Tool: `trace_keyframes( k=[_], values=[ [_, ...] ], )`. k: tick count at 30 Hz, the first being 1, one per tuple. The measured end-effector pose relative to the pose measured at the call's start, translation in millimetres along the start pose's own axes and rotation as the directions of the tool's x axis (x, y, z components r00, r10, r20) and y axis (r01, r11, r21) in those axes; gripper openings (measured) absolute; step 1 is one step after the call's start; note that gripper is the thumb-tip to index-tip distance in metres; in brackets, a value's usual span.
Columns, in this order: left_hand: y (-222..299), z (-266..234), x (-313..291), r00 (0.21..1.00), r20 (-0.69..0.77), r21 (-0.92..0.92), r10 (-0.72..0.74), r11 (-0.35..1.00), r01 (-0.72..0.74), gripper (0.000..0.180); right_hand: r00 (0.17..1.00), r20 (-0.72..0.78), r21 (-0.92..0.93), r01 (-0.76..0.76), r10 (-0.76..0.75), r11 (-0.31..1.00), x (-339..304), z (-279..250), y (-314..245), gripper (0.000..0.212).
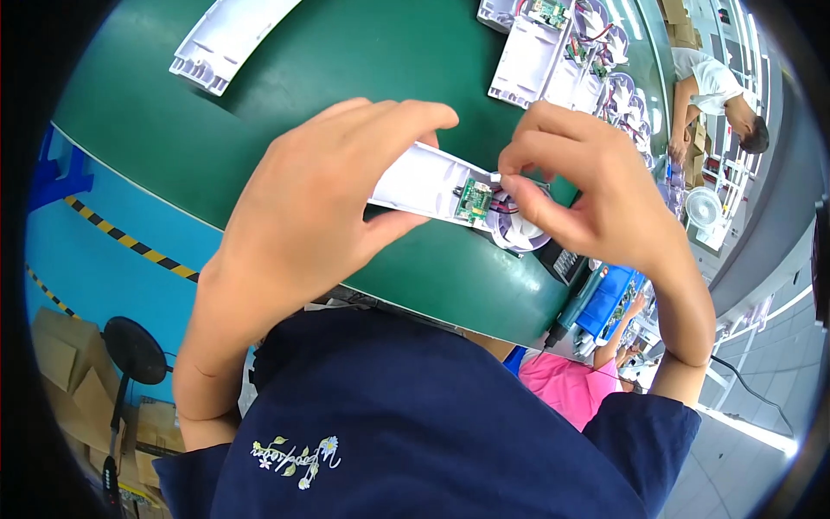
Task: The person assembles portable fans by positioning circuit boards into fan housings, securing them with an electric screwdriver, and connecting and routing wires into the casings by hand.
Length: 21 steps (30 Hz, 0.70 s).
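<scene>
My left hand grips a white plastic housing by its long edges, thumb on the near side and fingers over the far side. Toward the housing's right end sits a small green circuit board, with red and black wires beside it. A round fan with white blades adjoins the board at that end. Over the fan end, my right hand is closed in a pinch, thumb against forefinger. At its fingertips shows a small white piece, whose exact kind is too small to make out.
Another white housing lies at the far left of the green table. Housings with boards and fans line the far right. An electric screwdriver, a black box and a blue bin are right. Co-workers work nearby.
</scene>
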<state>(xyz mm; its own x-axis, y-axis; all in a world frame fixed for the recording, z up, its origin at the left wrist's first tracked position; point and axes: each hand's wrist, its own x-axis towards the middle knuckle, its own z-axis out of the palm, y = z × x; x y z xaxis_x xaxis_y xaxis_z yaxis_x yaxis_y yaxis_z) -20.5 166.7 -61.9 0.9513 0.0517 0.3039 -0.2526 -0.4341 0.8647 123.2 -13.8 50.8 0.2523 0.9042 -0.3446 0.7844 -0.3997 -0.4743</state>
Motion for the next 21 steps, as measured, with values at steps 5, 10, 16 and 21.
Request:
trace_keyframes(
  k=[5,10,16,21],
  values=[
    [-1,-1,0,0.996,0.014,-0.107,-0.092,0.990,0.093,0.065,0.992,0.118,-0.347,0.085,-0.046,0.934,8,-6,-14,0.011],
    [-3,2,1,0.999,-0.022,-0.093,-0.037,0.995,0.035,0.065,0.987,0.126,-0.384,0.139,-0.098,0.913,14,-4,-16,0.012],
    [-4,2,0,0.999,-0.019,-0.097,-0.031,0.995,0.029,0.063,0.981,0.173,-0.370,0.151,-0.092,0.916,17,-7,-21,0.014],
    [-4,3,-3,0.999,-0.021,-0.096,-0.049,0.994,0.047,0.062,0.973,0.214,-0.398,0.165,-0.084,0.902,24,-4,-25,0.016]
  ],
)
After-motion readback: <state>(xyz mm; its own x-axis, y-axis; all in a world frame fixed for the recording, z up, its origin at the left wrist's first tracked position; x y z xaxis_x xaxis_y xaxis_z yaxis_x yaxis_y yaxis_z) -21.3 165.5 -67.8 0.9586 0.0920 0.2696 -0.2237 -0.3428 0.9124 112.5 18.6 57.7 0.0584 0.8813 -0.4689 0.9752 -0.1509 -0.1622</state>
